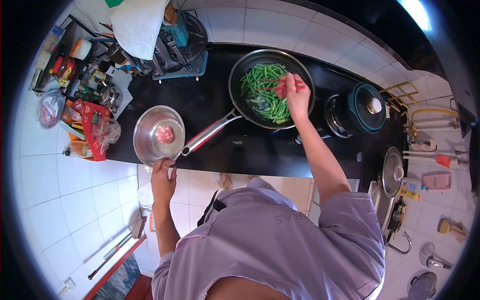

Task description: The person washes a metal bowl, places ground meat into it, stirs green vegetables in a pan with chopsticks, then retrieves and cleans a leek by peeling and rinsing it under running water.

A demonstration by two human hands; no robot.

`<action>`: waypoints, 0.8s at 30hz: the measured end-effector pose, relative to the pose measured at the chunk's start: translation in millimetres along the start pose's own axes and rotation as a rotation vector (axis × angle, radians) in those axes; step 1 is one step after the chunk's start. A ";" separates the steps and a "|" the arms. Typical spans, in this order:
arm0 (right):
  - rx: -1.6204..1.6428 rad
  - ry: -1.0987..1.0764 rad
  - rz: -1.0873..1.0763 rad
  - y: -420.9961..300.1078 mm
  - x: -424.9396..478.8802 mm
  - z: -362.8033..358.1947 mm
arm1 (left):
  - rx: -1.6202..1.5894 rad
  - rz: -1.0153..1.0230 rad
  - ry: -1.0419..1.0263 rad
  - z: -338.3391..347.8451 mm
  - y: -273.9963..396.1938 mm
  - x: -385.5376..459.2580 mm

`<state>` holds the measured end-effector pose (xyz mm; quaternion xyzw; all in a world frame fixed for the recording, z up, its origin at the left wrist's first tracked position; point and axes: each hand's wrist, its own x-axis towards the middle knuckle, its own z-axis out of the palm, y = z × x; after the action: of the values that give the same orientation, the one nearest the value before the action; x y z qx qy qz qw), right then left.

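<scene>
My right hand [298, 95] is over a dark frying pan [235, 99] with a steel rim. It is closed around a thin red utensil [268, 89], blurred and apparently chopsticks, which reaches into cut green beans [258, 73]. Some pale bits lie among the beans at the pan's lower left. The pan's steel and red handle [210, 133] points down-left, its end close beside a stainless steel bowl [142, 131]. In that bowl sits a pink lump of raw minced meat [164, 134]. My left hand [164, 180] touches the bowl's near rim; whether it grips the rim is unclear.
A teal lidded pot [354, 101] stands beside the right burner [332, 120]. Utensils fill a blue drying rack [180, 75] at the back left. Jars and bottles [93, 80] crowd the left corner. A glass lid [390, 168] leans near the sink at right.
</scene>
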<state>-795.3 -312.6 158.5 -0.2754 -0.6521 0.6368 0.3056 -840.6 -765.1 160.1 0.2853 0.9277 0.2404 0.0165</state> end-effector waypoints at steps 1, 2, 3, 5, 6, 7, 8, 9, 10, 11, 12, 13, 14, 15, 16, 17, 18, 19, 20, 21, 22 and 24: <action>0.076 0.019 -0.025 4.6 10.1 8.2 | -0.002 0.003 -0.006 -0.2 1.7 1.9; 0.127 -0.004 -0.041 19.9 20.3 14.7 | -0.004 0.007 -0.012 -1.1 4.7 4.4; 0.098 -0.025 -0.064 35.9 26.2 20.0 | -0.004 0.006 -0.020 -1.7 7.3 5.8; 0.182 -0.053 0.166 48.4 22.7 21.6 | -0.014 -0.004 -0.026 -3.6 11.0 8.4; 0.136 -0.058 0.131 58.2 21.2 14.2 | -0.018 -0.008 -0.030 -5.9 10.4 9.5; 0.085 -0.064 0.094 58.9 20.9 2.2 | -0.021 -0.016 -0.021 -7.0 9.8 9.7; 0.052 -0.052 0.058 59.9 20.1 -8.0 | -0.024 -0.024 -0.012 -8.0 9.0 9.1; 0.000 -0.023 0.038 47.5 14.0 -12.9 | -0.024 -0.039 -0.005 -8.7 7.4 4.9; 0.001 0.022 0.021 30.9 8.3 -20.1 | -0.022 -0.046 -0.006 -8.3 4.2 1.6; 0.000 0.069 0.003 15.7 3.8 -29.3 | -0.021 -0.052 -0.008 -8.1 0.1 -1.8; -0.063 0.126 -0.016 5.1 1.4 -40.2 | -0.016 -0.057 -0.009 -8.4 -2.9 -5.0; -0.123 0.183 -0.036 -2.1 -0.1 -49.7 | -0.018 -0.055 -0.009 -8.5 -5.0 -6.6; -0.282 0.252 -0.072 -5.5 -2.4 -56.5 | -0.020 -0.054 -0.008 -8.6 -6.8 -8.2; -0.397 0.310 -0.089 -2.8 -3.7 -63.8 | -0.025 -0.043 -0.007 -7.4 -7.1 -5.4; -0.470 0.297 -0.118 15.3 -1.2 -69.8 | -0.023 -0.032 -0.010 -6.7 -7.0 -2.3; -0.544 0.288 -0.143 45.0 2.8 -77.2 | -0.023 -0.018 -0.016 -5.8 -6.9 2.0; -0.510 0.226 -0.142 78.8 5.5 -74.3 | -0.018 -0.009 -0.021 -5.7 -6.2 5.6; -0.314 0.116 -0.131 66.7 -4.1 -54.9 | -0.012 -0.012 -0.025 -7.1 -7.4 6.9; -0.217 0.104 -0.069 59.3 -6.6 -49.5 | -0.007 -0.014 -0.030 -9.0 -7.8 9.2; -0.123 0.100 -0.014 48.6 -6.9 -49.5 | -0.009 -0.008 -0.032 -9.7 -6.4 14.6; -0.145 0.111 -0.039 35.0 -8.9 -50.9 | 0.005 0.001 -0.018 -11.2 -5.4 17.3; -0.304 0.157 -0.113 10.2 -14.8 -61.4 | 0.018 0.001 -0.013 -12.3 -6.4 18.7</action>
<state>-739.8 -282.6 147.8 -0.3303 -0.7293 0.4894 0.3458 -861.7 -765.1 170.1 0.2874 0.9295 0.2303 0.0197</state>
